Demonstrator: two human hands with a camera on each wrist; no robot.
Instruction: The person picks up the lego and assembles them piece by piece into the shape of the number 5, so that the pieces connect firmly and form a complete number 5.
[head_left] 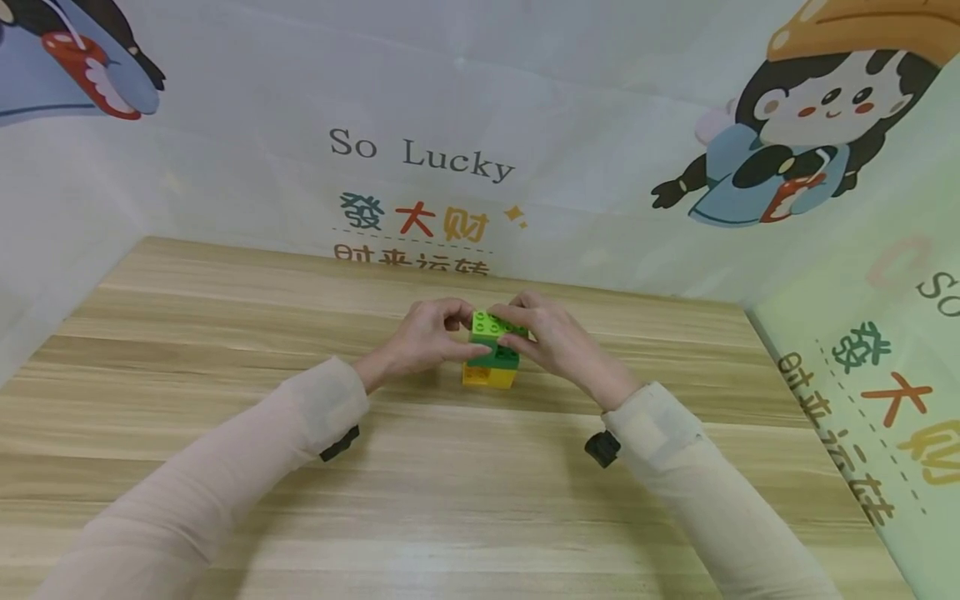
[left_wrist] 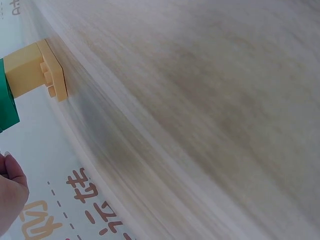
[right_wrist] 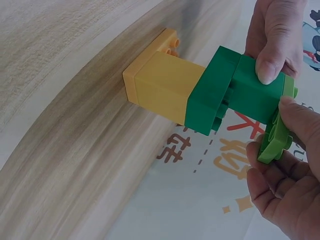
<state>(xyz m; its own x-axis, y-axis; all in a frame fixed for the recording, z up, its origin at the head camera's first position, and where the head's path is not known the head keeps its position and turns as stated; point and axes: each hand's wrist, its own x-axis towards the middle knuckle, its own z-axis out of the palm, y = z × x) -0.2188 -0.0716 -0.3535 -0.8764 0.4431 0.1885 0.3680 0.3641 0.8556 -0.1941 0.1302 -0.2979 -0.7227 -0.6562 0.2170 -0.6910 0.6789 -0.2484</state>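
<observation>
A small tower of toy building bricks stands on the table between both hands. At its foot is a flat orange plate [right_wrist: 131, 85], with a yellow brick [right_wrist: 165, 87] on it. A wide dark green brick [right_wrist: 206, 95] sits on the yellow one, and a smaller green brick [right_wrist: 250, 85] above that. My left hand [head_left: 423, 337] pinches the smaller brick, its thumb flat on the side. With thumb and fingers, my right hand [head_left: 555, 337] grips a lime green plate [right_wrist: 276, 137] on top, which overhangs the brick. Only part of the left hand [left_wrist: 12, 192] shows in the left wrist view.
The wood-grain table [head_left: 420, 500] meets a pale printed backdrop [head_left: 600, 167] just behind the tower. Another printed panel [head_left: 862, 317] rises along the right edge. Small black devices are strapped beneath both sleeved wrists.
</observation>
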